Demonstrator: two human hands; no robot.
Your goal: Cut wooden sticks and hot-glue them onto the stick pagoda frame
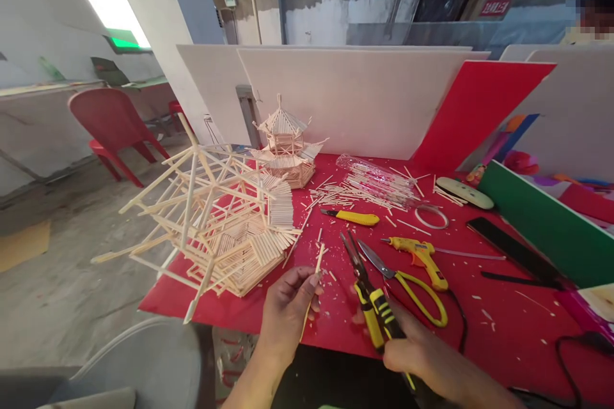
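My left hand point(290, 307) pinches a thin wooden stick point(320, 259) between thumb and fingers, its top end pointing up and away over the red tabletop. In my right hand point(417, 348) is a pair of long-nosed pliers point(367, 294) with black and yellow handles; the jaws point forward and stand slightly apart, clear of the stick. To the left of my hands sits a large open frame point(240, 230) built of wooden sticks, partly roofed with rows of short sticks. Behind it stands a smaller stick pagoda point(285, 147) with tiered roofs.
Scissors point(407, 284), a yellow glue gun point(419, 259) and a yellow utility knife point(352, 217) lie near the pliers. Loose sticks point(355, 192) are heaped farther back by a plastic bag. A green board point(542, 223) borders the right; white panels point(336, 102) stand behind. The stick frame overhangs the left table edge.
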